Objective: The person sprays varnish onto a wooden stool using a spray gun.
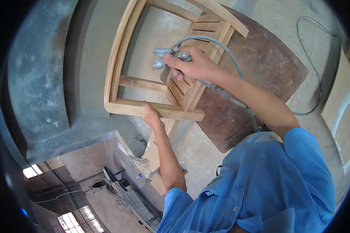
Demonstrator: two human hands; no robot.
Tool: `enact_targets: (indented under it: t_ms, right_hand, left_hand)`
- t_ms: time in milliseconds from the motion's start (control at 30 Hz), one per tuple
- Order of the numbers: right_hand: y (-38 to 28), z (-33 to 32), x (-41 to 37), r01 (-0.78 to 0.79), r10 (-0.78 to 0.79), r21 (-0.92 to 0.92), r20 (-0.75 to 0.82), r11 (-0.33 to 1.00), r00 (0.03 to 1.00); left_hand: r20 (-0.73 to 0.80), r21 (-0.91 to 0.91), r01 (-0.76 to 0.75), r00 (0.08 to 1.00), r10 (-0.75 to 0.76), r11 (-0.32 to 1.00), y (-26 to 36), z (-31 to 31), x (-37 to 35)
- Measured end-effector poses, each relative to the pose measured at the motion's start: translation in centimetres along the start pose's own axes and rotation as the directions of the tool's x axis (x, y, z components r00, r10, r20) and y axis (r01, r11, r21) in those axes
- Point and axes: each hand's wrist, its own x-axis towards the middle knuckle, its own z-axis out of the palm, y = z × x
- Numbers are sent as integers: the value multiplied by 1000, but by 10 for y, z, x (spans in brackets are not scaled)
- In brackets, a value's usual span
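A pale wooden chair (113, 70) with a slatted seat (206, 35) stands tilted across the upper middle of the head view. My left hand (151, 117) is closed on the chair's near rail, thumb over the top, its other fingers mostly hidden. Over the open part of the frame, my right hand (196, 64) is wrapped round a metal spray gun (159, 58), whose nozzle end points left. A grey hose (227, 50) loops from the gun back along my right forearm. No spray can be made out.
A worn brown board (260, 73) lies under the chair. A curved grey metal panel (39, 66) rises at the left. A thin dark cable (319, 77) runs over the floor at the right, beside a pale panel (342, 105). Flat wood pieces (153, 155) lie below my left hand.
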Motion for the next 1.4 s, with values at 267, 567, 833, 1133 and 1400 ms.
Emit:
enact_targets:
  t_ms: [267,567,833,1133,1400]
  right_hand:
    - [43,-2,-1,-98,100,-242,-1,965,995]
    - [63,-17,-7,-69,73,-271,4,960,997]
    - [-3,-11,-21,340,-401,-491,-22,802,916]
    - [-10,-94,-88,111,-408,-706,-266,699,873]
    - [67,-127,-96,42,-355,-485,-576,874,736]
  left_hand:
    - [-3,-106,-76,997,76,991,-15,1,-42]
    - [40,-122,-126,990,132,984,-22,1,-45]
    - [12,-77,-46,999,47,996,10,3,16]
    - [-39,-217,99,993,-110,971,28,17,96]
    - [-50,-265,48,997,-63,963,31,27,115]
